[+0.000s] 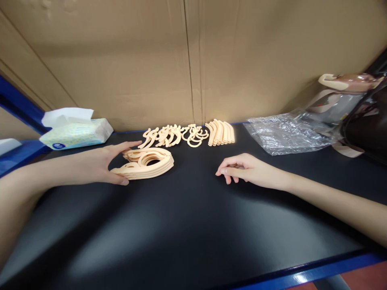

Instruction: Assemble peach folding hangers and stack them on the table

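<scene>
My left hand [90,164] is around the left end of a stack of flat beige plastic pieces [154,173]. Its thumb lies along the near side and a finger reaches along the far side. The pieces are curved, with a round opening, and look like foldable hanger bodies. To the right, apart from the stack, my right hand [242,168] is over the black table [193,225]. Its fingers are loosely curled with the thumb against them, and nothing shows in them. Behind the stack lie small curved beige pieces [169,135], beige hooks [195,136] and a row of bent beige tubes [221,133].
A tissue pack [78,135] stands at the back left. Clear plastic bags [275,135] lie at the back right, beside a dark bag [367,125]. A cardboard wall [136,64] rises behind the table. Blue edging [320,274] runs along the front right.
</scene>
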`<control>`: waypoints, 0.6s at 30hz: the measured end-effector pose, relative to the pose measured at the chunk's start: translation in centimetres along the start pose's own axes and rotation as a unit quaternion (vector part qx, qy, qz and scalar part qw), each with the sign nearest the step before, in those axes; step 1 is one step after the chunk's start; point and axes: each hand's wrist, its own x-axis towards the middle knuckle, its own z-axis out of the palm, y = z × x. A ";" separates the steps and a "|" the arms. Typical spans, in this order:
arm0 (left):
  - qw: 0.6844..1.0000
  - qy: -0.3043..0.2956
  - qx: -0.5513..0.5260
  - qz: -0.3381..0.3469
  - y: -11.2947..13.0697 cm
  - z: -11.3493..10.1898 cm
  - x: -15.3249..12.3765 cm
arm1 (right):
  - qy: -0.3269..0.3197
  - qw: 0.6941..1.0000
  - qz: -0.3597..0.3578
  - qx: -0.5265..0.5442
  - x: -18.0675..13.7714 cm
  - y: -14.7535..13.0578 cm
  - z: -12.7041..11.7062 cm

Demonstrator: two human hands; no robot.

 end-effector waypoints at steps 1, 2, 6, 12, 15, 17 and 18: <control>1.000 -0.002 0.001 -0.002 0.0 0.0 0.0 | 0.000 1.000 -0.001 0.001 0.0 0.0 0.0; 1.000 -0.005 0.001 -0.003 0.0 0.0 0.0 | 0.000 1.000 -0.001 0.001 0.0 0.0 0.0; 1.000 -0.016 -0.002 -0.007 0.3 -0.2 -0.1 | 0.001 1.000 -0.001 -0.002 0.0 0.0 0.0; 1.000 -0.024 -0.003 -0.010 0.9 -0.6 -0.4 | 0.002 1.000 -0.005 -0.002 0.0 0.0 0.0; 0.999 -0.030 -0.006 -0.012 1.1 -0.8 -0.8 | 0.001 1.000 -0.003 -0.005 0.0 0.0 0.0; 0.999 -0.032 -0.007 -0.017 1.2 -0.9 -0.9 | 0.002 1.000 -0.004 -0.005 0.0 0.0 0.0; 0.999 -0.031 -0.008 -0.017 1.2 -1.0 -1.0 | 0.002 1.000 -0.004 -0.004 0.0 -0.1 0.0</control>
